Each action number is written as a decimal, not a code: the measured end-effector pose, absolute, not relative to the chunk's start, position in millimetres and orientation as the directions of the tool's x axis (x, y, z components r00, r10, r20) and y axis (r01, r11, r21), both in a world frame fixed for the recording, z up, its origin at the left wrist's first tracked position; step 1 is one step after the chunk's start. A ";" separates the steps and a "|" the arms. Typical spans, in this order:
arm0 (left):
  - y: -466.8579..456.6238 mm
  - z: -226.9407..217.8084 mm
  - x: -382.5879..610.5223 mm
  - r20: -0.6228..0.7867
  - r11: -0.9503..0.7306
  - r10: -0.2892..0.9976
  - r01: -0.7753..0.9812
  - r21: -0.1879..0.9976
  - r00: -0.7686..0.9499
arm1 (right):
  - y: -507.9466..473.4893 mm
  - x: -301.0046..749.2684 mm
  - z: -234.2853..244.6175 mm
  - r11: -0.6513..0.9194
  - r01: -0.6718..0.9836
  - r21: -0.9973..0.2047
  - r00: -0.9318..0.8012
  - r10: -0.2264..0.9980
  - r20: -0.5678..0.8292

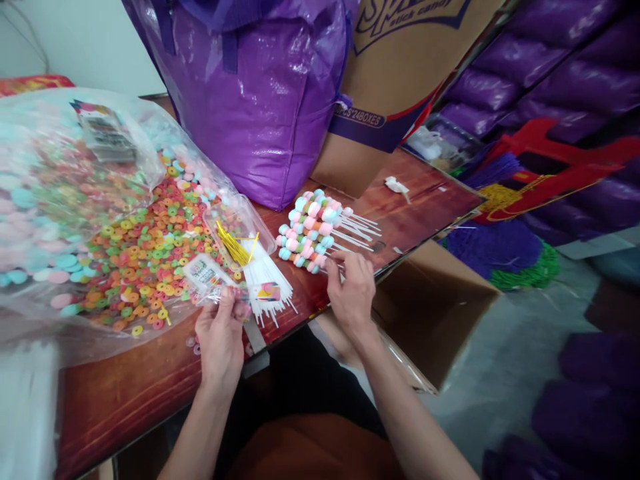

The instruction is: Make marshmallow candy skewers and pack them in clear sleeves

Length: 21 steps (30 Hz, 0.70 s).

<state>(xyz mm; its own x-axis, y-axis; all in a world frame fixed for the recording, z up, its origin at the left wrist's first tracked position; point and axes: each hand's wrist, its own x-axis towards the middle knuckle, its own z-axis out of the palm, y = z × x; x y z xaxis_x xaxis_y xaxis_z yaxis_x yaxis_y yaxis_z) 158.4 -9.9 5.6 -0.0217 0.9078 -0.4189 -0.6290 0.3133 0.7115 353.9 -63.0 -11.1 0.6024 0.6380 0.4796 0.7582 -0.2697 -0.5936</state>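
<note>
My left hand (pixel 220 333) is closed on a small clear plastic bag with a printed label (pixel 210 277), held just above the table edge. My right hand (pixel 350 290) pinches the end of a candy skewer at the near side of a row of pastel marshmallow skewers (pixel 313 230) lying on the wooden table (pixel 420 200). Between the hands lie a bundle of white sticks (pixel 267 280) and yellow twist ties (pixel 234 245) in a clear tray (pixel 240 223).
A large clear bag of coloured ring candies (pixel 145 247) covers the table's left side. A purple woven bag (pixel 260 100) and a cardboard carton (pixel 400 73) stand behind. An open cardboard box (pixel 435 313) sits on the floor at right, near purple and green bundles (pixel 495 253).
</note>
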 end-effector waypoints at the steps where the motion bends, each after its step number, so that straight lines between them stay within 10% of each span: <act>1: -7.8 5.1 157.2 -0.423 0.314 0.906 -0.632 0.709 -0.023 | -63.0 363.7 -14.1 -0.317 0.809 -0.494 0.564 0.656 0.502; 9: 3.6 3.4 152.0 -0.480 0.270 0.861 -0.653 0.708 -0.165 | -68.9 379.5 -35.5 -0.262 0.923 -0.283 0.381 0.731 0.566; 21: 10.8 0.5 145.1 -0.414 0.201 0.883 -0.618 0.760 -0.221 | -100.6 329.6 3.5 0.099 0.765 -0.636 0.329 0.789 0.519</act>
